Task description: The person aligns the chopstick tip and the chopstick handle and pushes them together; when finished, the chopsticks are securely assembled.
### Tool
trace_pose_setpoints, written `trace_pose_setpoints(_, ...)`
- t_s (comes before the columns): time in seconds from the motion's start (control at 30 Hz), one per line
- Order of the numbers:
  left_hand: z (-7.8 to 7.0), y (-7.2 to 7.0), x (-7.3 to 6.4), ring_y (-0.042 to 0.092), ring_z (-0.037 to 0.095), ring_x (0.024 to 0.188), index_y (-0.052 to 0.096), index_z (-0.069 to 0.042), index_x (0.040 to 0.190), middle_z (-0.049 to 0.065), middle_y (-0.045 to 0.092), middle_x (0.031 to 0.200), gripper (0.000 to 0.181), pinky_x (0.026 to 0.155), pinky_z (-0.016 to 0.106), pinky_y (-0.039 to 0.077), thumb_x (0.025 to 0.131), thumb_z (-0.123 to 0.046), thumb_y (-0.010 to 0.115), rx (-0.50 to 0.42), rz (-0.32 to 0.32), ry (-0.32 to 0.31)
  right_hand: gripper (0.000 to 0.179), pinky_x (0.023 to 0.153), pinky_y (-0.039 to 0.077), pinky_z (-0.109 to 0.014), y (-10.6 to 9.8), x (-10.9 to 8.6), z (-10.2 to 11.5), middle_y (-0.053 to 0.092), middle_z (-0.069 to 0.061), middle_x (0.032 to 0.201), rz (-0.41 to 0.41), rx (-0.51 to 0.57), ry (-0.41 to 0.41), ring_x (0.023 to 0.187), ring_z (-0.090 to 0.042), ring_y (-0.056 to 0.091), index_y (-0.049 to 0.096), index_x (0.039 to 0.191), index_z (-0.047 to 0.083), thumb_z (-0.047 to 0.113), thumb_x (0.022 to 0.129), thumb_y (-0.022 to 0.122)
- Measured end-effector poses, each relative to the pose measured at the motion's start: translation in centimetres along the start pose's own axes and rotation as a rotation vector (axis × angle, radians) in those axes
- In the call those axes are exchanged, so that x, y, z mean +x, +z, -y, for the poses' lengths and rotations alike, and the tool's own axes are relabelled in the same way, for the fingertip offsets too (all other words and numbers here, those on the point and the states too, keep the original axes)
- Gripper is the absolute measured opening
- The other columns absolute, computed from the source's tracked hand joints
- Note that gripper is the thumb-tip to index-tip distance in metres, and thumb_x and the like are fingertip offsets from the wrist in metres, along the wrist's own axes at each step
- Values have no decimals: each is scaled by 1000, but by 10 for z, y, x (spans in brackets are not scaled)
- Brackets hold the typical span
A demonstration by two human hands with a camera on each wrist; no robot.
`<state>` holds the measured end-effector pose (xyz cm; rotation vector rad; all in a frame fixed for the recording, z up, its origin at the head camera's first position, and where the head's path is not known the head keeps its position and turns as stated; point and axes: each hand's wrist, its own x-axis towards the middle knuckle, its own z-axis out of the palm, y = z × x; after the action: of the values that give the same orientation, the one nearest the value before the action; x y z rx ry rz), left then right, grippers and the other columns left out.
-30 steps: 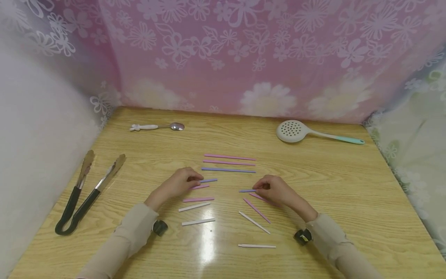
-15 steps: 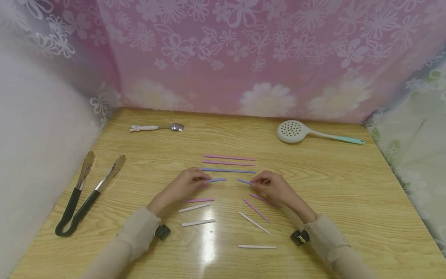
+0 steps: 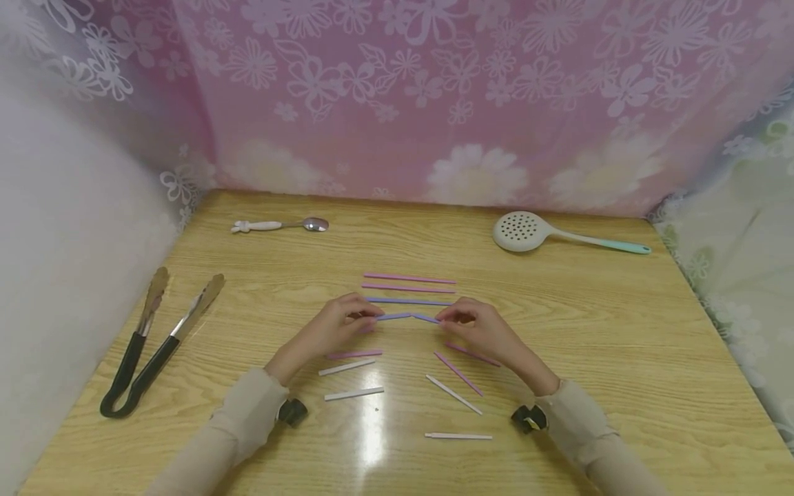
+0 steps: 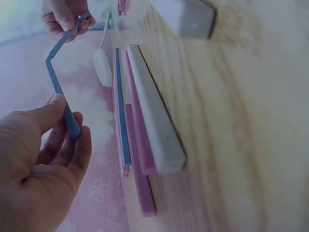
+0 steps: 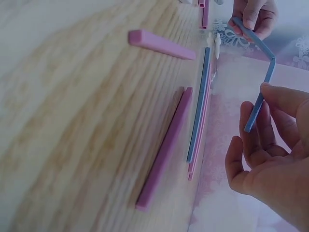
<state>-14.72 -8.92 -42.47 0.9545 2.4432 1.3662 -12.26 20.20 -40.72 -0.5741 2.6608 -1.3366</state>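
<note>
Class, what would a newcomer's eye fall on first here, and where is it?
Probably the two blue pieces, meeting end to end at an angle above the table, one in the left hand, the other in the right hand. Next, likely, the black-handled tongs, spread wide at the table's left, and the pale skimmer far right before the pink floral backdrop.

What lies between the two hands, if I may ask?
The head view shows two short blue sticks meeting end to end, a longer blue stick beyond them.
</note>
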Motion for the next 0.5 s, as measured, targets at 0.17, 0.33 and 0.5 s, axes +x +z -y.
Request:
trace_pose_setpoints(0.17, -3, 0, -1, 60, 19, 93, 67, 0, 111, 7, 63, 101, 20, 85, 27, 52, 93, -7, 60, 5, 9, -9, 9, 72, 51, -25, -1, 0, -1, 65, -3, 88, 4, 5, 8, 81, -12, 58, 72, 95, 6, 6, 88, 67)
trace_pose_setpoints(0.33, -6, 1, 1, 59, 14, 87, 69, -2, 107, 6, 67, 100, 17, 76, 24, 52, 94, -8, 59, 64, 37, -5, 14, 72, 51, -25, 0, -1, 1, 67, -9, 101, 28, 16, 23, 83, -14, 58, 71, 101, 4, 6, 91, 61)
trace_pose_setpoints(0.5, -8, 4, 2, 62, 16, 91, 67, -1, 109, 9, 68, 105, 19, 80, 25, 52, 95, -9, 57, 72, 75, -20, 16, 65, 49, -21, 4, -1, 3, 65, -12, 105, 57, 32, 59, 75, -11, 55, 71, 105, 4, 7, 91, 61)
